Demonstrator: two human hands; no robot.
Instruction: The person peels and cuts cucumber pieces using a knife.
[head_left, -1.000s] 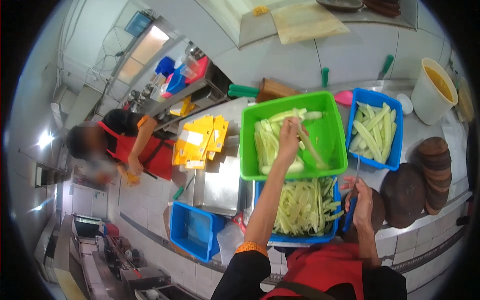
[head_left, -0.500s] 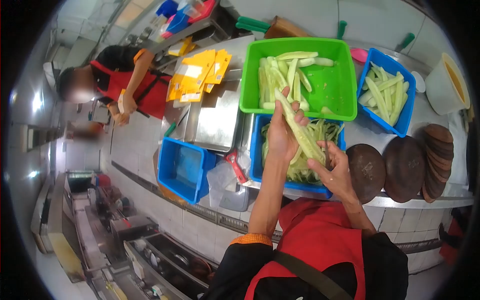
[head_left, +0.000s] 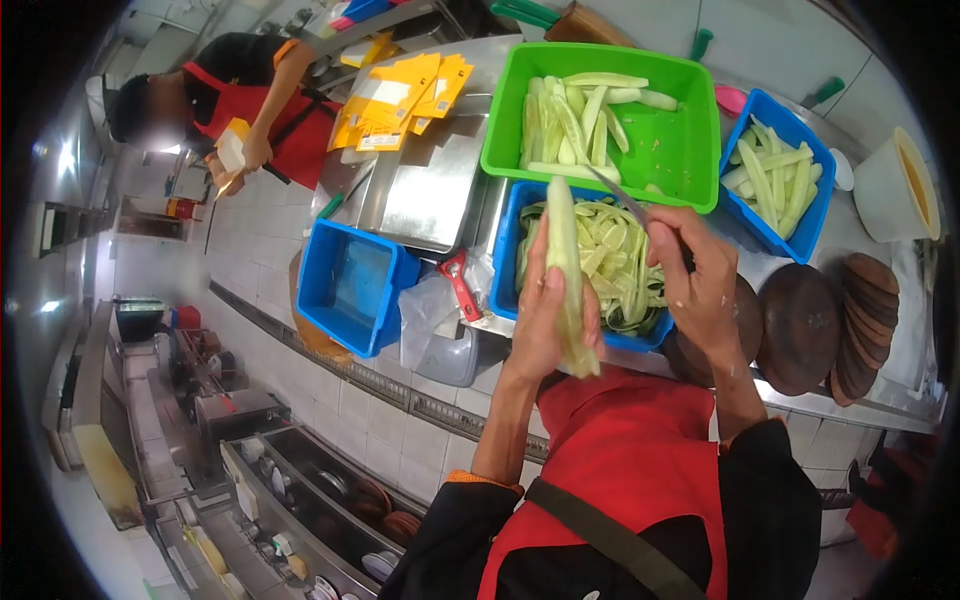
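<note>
My left hand (head_left: 543,325) is wrapped around a peeled cucumber piece (head_left: 564,245), which stands nearly lengthwise toward me. A knife (head_left: 622,193) is gripped in my right hand (head_left: 703,285), its blade pointing up and left, apart from the cucumber. Both hands are over the near side of a blue tub (head_left: 507,265) filled with pale green peelings and seedy cores (head_left: 620,240). Behind it stands a green tub (head_left: 700,130) with several peeled cucumber pieces (head_left: 588,118) on its left side.
Cucumber strips fill another blue tub (head_left: 825,205) at right, near a white bucket (head_left: 880,195). Dark round wooden boards (head_left: 800,320) lie along the counter. At left are a blue container (head_left: 345,285), metal tray (head_left: 425,195), yellow packets (head_left: 400,95), red peeler (head_left: 460,285) and a co-worker (head_left: 255,110).
The cucumber has come down toward me and turned more upright in my left hand. My right hand has moved up and away from it, with the knife now pointing outward.
</note>
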